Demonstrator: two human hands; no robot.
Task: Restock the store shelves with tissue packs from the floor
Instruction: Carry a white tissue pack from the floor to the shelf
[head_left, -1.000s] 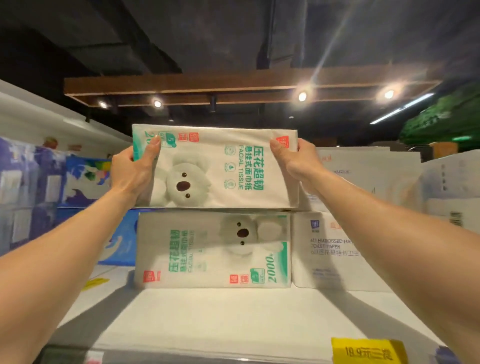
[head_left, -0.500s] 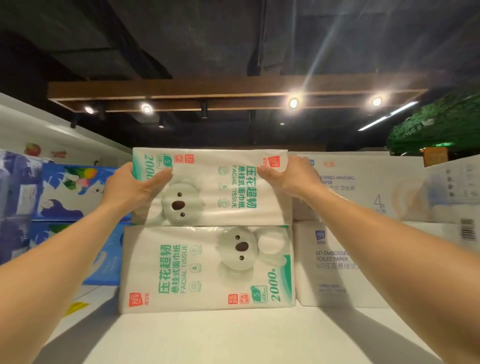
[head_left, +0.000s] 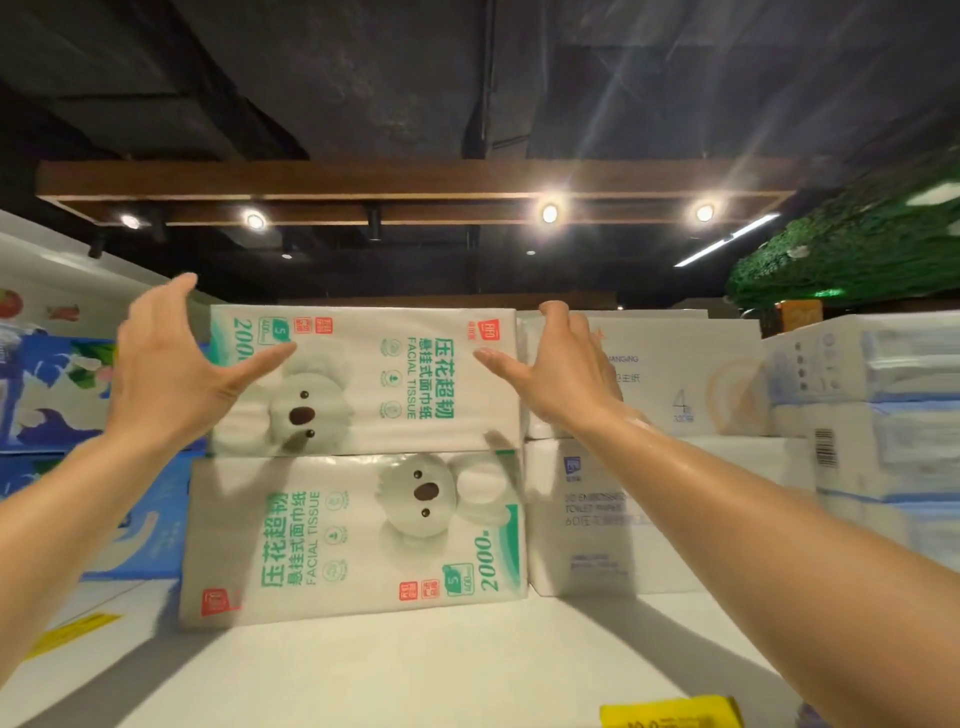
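A white and green koala tissue pack (head_left: 374, 384) lies on top of a second identical pack (head_left: 358, 540) on the white top shelf (head_left: 415, 670). My left hand (head_left: 171, 369) hovers open at the upper pack's left end, fingers spread, a little apart from it. At the pack's right end my right hand (head_left: 556, 374) is open too, thumb pointing inward over the pack's front; I cannot tell if it touches. Neither hand holds anything.
White toilet paper packs (head_left: 675, 384) are stacked right of the koala packs, with more white and blue packs (head_left: 883, 415) at the far right. Blue patterned packs (head_left: 57, 389) stand on the left. A yellow price tag (head_left: 670, 714) sits on the shelf's front edge.
Both hands have let go of the upper koala pack and opened beside its ends. The pack now rests on the lower pack.
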